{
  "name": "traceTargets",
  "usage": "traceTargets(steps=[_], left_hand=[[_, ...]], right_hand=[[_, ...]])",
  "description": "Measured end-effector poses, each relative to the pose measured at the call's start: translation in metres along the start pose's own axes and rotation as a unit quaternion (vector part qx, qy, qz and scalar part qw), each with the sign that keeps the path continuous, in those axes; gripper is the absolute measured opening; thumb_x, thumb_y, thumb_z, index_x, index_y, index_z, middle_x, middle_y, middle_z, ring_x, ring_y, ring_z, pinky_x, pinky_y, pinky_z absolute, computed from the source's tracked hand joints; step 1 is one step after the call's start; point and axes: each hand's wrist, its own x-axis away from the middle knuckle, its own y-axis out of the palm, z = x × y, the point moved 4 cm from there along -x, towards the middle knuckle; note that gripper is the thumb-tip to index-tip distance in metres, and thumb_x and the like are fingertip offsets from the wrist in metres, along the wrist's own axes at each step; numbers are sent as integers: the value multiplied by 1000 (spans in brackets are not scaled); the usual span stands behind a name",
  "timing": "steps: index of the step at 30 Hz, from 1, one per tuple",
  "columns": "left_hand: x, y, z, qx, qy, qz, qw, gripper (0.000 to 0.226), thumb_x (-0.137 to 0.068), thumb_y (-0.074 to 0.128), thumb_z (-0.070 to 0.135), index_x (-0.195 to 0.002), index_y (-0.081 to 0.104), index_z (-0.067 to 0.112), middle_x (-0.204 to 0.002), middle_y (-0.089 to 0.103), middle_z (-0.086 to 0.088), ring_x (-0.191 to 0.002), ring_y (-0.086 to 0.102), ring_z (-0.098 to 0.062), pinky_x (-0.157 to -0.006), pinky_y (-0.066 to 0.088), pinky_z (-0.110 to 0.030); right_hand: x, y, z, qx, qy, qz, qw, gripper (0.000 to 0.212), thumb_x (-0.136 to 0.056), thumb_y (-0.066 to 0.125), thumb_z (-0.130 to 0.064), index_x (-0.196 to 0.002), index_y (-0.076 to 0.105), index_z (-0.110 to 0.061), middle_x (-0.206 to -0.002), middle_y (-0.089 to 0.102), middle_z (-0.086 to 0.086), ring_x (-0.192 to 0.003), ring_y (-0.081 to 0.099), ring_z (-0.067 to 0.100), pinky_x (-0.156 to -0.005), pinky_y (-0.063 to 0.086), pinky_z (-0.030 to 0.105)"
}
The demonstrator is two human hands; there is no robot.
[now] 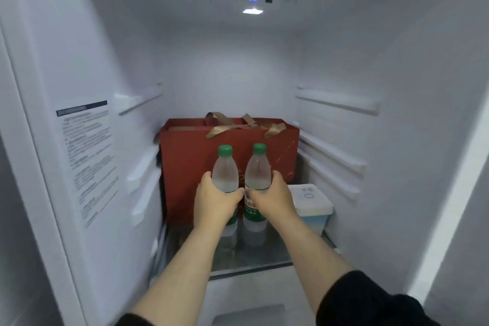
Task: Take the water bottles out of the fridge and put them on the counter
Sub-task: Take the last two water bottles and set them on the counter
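On fridge shelf (pixel 264 263): two water bottles — left bottle (pixel 225 172) gripped by left hand (pixel 215 200), right bottle (pixel 257 169) by right hand (pixel 272 197) — one red bag (pixel 185 161), one white box (pixel 313 200).

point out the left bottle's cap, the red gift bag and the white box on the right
left bottle's cap (pixel 225 150), head view, on the green cap's side
red gift bag (pixel 185 156), head view, on its front face
white box (pixel 309 197), head view, on its lid
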Motion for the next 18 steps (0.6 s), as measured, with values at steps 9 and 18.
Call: traceTargets(steps=[9, 18], left_hand=[[-13, 17, -24, 2, -46, 7, 999, 48, -59, 83, 33, -93, 51, 23, -86, 61, 6, -80, 61, -22, -65, 48, -32], [16, -12, -1, 36, 4, 39, 999, 37, -59, 81, 37, -88, 57, 34, -78, 62, 16, -79, 64, -18, -71, 56, -37]], right_hand=[[-25, 25, 27, 10, 26, -11, 1000, 55, -58, 83, -40, -106, 66, -20, -98, 75, -3, -94, 70, 18, -76, 55, 32], [18, -11, 7, -42, -11, 46, 998, 43, -66, 83, -36, -100, 57, -30, -93, 67, -10, -94, 66, 17, -80, 55, 35]])
